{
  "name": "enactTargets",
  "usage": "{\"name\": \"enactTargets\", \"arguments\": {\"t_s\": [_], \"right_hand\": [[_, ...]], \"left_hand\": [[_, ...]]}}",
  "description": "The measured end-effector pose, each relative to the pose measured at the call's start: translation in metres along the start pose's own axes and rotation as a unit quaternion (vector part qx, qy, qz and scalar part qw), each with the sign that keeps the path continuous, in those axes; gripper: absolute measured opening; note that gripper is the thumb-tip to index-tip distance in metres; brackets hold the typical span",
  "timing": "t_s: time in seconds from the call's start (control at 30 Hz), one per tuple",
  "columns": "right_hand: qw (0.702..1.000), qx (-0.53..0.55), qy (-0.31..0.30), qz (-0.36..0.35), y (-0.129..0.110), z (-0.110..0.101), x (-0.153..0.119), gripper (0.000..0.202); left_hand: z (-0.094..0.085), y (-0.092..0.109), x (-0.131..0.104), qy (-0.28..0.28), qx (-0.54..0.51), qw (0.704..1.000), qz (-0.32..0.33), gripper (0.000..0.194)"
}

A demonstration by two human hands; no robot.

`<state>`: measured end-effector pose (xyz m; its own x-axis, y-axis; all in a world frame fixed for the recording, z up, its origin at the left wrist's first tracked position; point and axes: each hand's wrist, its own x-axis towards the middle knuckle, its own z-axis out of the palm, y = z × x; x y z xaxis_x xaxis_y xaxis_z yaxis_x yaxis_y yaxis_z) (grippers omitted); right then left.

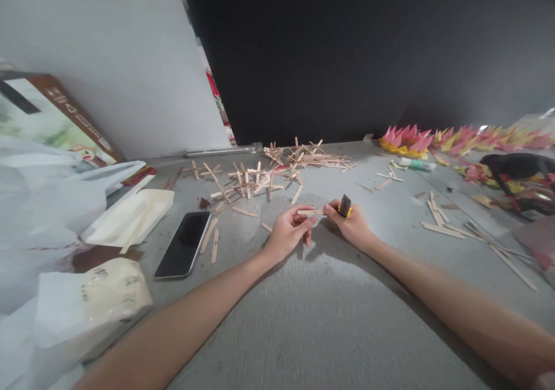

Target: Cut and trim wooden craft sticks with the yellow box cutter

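Between the fingers of my left hand (288,231) is a flat wooden craft stick (307,212), held level just above the floor. My right hand (352,226) is closed around a black and yellow utility knife (345,206), whose dark end sticks up above the fist. The thumb and forefinger of that hand meet the right end of the stick; the blade cannot be made out. Beyond both hands lies a heap of wooden sticks (314,158), many joined in cross shapes. Two loose sticks (215,245) rest to the left of my left hand.
A phone (184,244) lies at left, near a white tray (162,202) with a chopstick and plastic bags (43,188). At right are loose sticks (442,230), a glue tube (417,164) and pink-yellow folded paper pieces (405,140). A black panel (368,55) stands behind.
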<state>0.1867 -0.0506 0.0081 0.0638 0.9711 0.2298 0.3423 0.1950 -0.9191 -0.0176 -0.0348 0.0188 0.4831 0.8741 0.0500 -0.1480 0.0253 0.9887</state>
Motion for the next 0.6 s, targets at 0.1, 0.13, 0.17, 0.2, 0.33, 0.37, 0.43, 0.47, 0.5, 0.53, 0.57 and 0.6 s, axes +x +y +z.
{"name": "enactTargets", "arguments": {"t_s": [0.1, 0.13, 0.17, 0.2, 0.33, 0.37, 0.43, 0.47, 0.5, 0.53, 0.57, 0.6], "right_hand": [[1.0, -0.005, -0.01, -0.007, -0.0007, -0.0004, -0.0009, 0.053], [1.0, -0.006, -0.009, -0.008, -0.0008, -0.0004, -0.0011, 0.054], [1.0, -0.007, -0.008, -0.008, -0.0009, -0.0003, -0.0012, 0.054], [1.0, -0.009, -0.008, -0.008, -0.0008, -0.0002, -0.0013, 0.054], [1.0, -0.012, -0.012, -0.003, 0.0, 0.0002, -0.001, 0.055], [1.0, -0.011, -0.015, -0.001, 0.0002, 0.0002, -0.0009, 0.055], [1.0, -0.01, -0.018, 0.001, 0.0004, 0.0, -0.0009, 0.055], [1.0, -0.012, -0.021, 0.0, 0.0003, -0.0002, -0.001, 0.055], [1.0, -0.014, -0.025, -0.001, 0.0002, -0.0004, -0.0012, 0.055], [0.999, -0.017, -0.028, -0.002, 0.0, -0.0005, -0.0014, 0.055], [0.999, -0.02, -0.032, -0.003, -0.0002, -0.0005, -0.0017, 0.055], [0.999, -0.023, -0.035, -0.003, -0.0005, -0.0005, -0.0021, 0.056]], "left_hand": [[0.0003, -0.0015, 0.0013, 0.02, 0.012, 1.0, 0.002, 0.048], [0.0002, -0.0023, 0.0018, 0.025, 0.016, 1.0, 0.002, 0.048], [-0.0001, -0.003, 0.0022, 0.029, 0.02, 0.999, 0.001, 0.048], [-0.0003, -0.0035, 0.0023, 0.032, 0.024, 0.999, 0.0, 0.048], [-0.0005, -0.003, 0.0017, 0.044, 0.033, 0.998, 0.004, 0.047], [-0.0005, -0.0028, 0.0015, 0.045, 0.034, 0.998, 0.006, 0.047], [-0.0003, -0.003, 0.0017, 0.043, 0.035, 0.998, 0.007, 0.046], [-0.0003, -0.0035, 0.0019, 0.041, 0.037, 0.998, 0.007, 0.046], [-0.0003, -0.0041, 0.0022, 0.039, 0.04, 0.998, 0.008, 0.045], [-0.0003, -0.0049, 0.0025, 0.038, 0.042, 0.998, 0.01, 0.045], [-0.0004, -0.0056, 0.0027, 0.037, 0.044, 0.998, 0.012, 0.044], [-0.0004, -0.0063, 0.0029, 0.036, 0.045, 0.998, 0.015, 0.043]]}}
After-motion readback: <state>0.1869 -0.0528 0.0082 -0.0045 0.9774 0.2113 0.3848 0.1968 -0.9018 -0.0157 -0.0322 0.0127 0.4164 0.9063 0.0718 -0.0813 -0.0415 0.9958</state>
